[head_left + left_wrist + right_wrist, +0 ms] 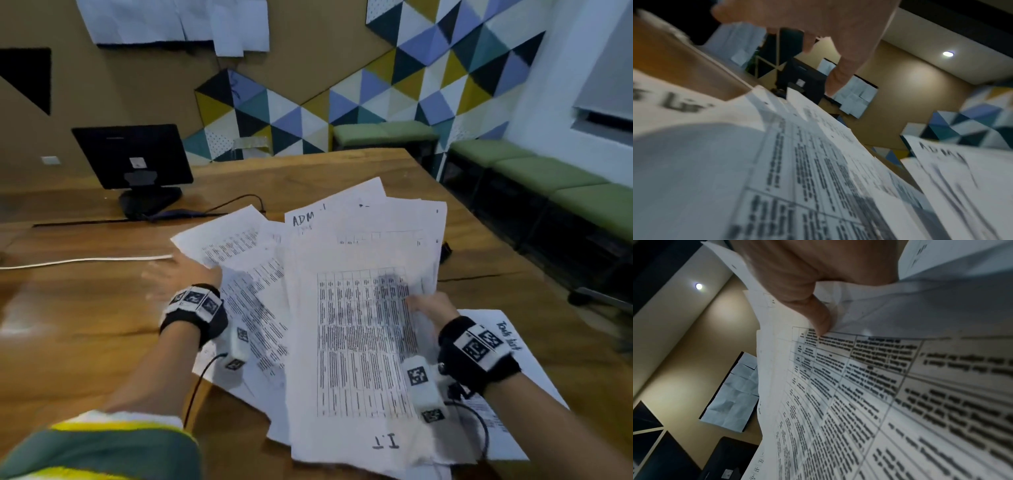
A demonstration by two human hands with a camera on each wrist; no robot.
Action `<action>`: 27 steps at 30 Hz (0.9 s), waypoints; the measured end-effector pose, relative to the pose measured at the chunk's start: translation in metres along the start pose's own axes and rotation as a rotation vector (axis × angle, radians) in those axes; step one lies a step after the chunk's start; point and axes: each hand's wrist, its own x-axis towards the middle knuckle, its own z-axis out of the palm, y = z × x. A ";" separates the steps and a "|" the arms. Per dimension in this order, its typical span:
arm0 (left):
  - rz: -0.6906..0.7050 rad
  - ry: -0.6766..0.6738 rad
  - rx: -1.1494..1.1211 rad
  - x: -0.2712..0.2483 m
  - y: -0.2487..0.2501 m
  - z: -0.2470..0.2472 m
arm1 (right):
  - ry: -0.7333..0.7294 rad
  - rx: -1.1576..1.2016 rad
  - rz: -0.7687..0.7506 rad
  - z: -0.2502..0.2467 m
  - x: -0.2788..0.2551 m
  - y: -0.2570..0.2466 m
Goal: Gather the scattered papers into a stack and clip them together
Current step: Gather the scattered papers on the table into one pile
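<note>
The right hand pinches the papers at their right edge, thumb on top, lifting a fanned bunch above the desk. The left hand, fingers spread and blurred, reaches past their left edge over bare wood near a white cable. One sheet lies flat under the right wrist.

head view high over papers, wrist views skimming them close, all sharing monitor

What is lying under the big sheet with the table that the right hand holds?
Under the big sheet, held by the right hand, other printed papers fan out leftward. One sheet lies on the wooden table at right. Anything directly beneath is covered.
</note>
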 end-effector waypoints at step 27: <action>-0.120 -0.306 -0.215 0.020 0.005 0.026 | 0.080 -0.052 0.000 0.038 0.033 -0.017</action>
